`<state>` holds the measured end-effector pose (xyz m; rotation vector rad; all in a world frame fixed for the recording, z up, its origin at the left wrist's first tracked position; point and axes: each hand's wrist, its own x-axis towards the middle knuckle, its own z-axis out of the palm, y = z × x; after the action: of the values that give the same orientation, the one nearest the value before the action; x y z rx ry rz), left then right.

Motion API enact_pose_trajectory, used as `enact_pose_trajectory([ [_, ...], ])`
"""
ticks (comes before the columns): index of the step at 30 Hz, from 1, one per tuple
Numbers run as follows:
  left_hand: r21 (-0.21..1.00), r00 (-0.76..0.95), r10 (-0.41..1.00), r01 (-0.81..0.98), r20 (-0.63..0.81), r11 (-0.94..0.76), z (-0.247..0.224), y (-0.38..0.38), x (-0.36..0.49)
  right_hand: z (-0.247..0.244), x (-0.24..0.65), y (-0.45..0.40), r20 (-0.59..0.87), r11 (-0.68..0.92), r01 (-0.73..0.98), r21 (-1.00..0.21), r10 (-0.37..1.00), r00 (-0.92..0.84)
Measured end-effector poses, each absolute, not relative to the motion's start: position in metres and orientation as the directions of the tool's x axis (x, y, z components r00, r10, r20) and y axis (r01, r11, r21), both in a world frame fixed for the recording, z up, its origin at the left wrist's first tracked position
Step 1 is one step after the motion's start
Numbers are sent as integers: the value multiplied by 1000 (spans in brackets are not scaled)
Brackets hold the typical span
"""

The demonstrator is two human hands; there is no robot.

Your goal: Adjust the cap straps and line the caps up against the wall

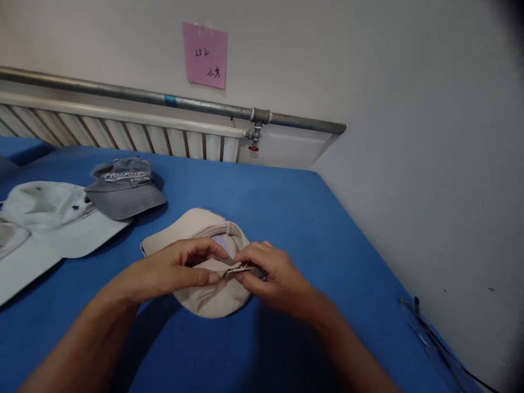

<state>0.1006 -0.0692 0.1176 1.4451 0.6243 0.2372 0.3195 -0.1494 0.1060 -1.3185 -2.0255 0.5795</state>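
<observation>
A beige baseball cap (213, 303) lies on the blue table, its inside partly facing up and its brim pointing to the upper left. My left hand (180, 267) grips the cap's near edge between thumb and fingers. From the right, my right hand (272, 273) pinches the back strap of the same cap. Both hands meet close together at this strap, and the fingertips partly hide its fastening.
A grey cap (125, 188) and a pale cap (77, 218) sit at the left, with part of another white cap (24, 256) beside them. Behind the blue table (286, 207) run a radiator (155, 139) and a metal pipe (123, 94). Dark cables (438, 338) lie along the right edge.
</observation>
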Motion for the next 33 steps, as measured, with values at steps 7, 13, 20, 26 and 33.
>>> enact_pose_trajectory([
  [7, 911, 778, 544, 87, -315, 402, 114, -68, 104, 93, 328, -142, 369, 496, 597, -631, 868, -332],
  [13, 871, 777, 508, 105, -373, 480, 112, -63, 106, 85, 329, -147, 388, 524, 546, -654, 852, -352],
  [20, 896, 756, 529, 173, -387, 408, 108, -62, 105, 90, 329, -156, 456, 575, 627, -526, 813, -362],
  [26, 920, 751, 545, 219, -372, 326, 108, -60, 102, 90, 328, -156, 507, 602, 670, -433, 778, -372],
  [33, 916, 810, 432, 379, -397, 132, 111, -61, 96, 88, 325, -156, 539, 613, 699, -368, 753, -377],
])
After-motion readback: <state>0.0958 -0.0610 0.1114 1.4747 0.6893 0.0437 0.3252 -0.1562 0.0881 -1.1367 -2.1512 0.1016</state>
